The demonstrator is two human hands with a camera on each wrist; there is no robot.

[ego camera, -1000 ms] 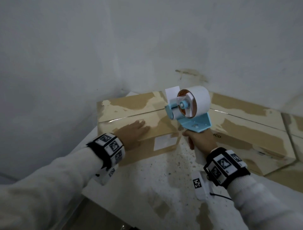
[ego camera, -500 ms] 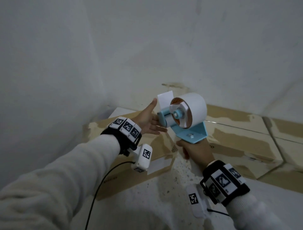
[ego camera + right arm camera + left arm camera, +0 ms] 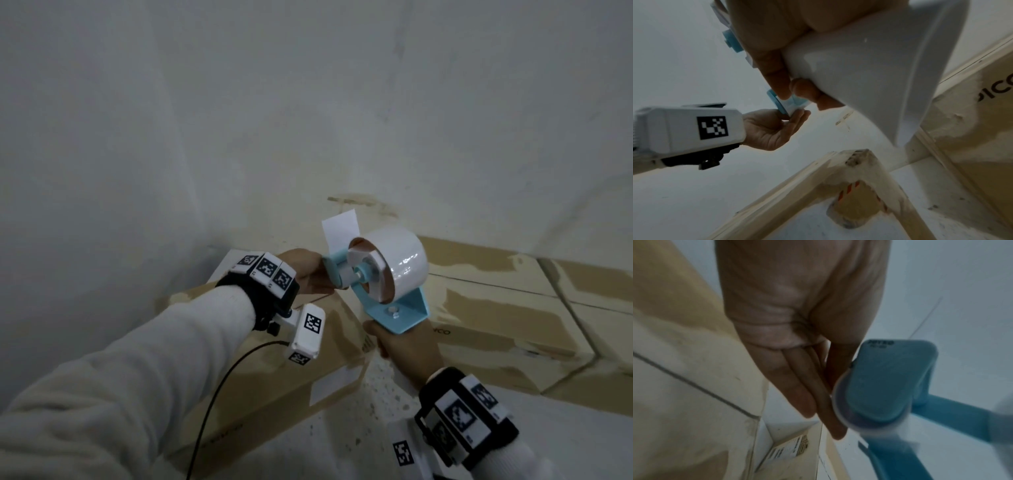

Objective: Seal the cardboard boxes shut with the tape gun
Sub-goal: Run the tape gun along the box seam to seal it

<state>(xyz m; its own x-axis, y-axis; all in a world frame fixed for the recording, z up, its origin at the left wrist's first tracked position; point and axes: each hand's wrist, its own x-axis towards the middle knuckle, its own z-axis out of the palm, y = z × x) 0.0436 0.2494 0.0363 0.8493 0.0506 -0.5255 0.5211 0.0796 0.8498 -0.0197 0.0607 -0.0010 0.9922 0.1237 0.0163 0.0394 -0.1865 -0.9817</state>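
**Q:** Where is the tape gun, and what are your hands doing?

**A:** Your right hand is wrapped around the handle of the light-blue tape gun, holding it in the air above the gap between two cardboard boxes. A fat roll of white tape sits on it, and a loose tab of tape stands up at the front. Your left hand touches the gun's front end; the wrist views show its fingers nearly straight, laid against the blue front roller, not clenched around anything.

**Q:** Where are the boxes?

**A:** The near box lies below your left forearm. The second box sits to the right, apart from it, near the wall.

**Q:** How will these things handle?

**A:** The gun looks like rigid plastic, probably light, with most of its weight in the roll, so keep the handle grip you have. The tab is thin, floppy and likely sticky on one face; take it by its free edge. A cutting blade may sit near that front end, though I cannot make one out. The cardboard flaps will likely give under pressure, so support them as you press.
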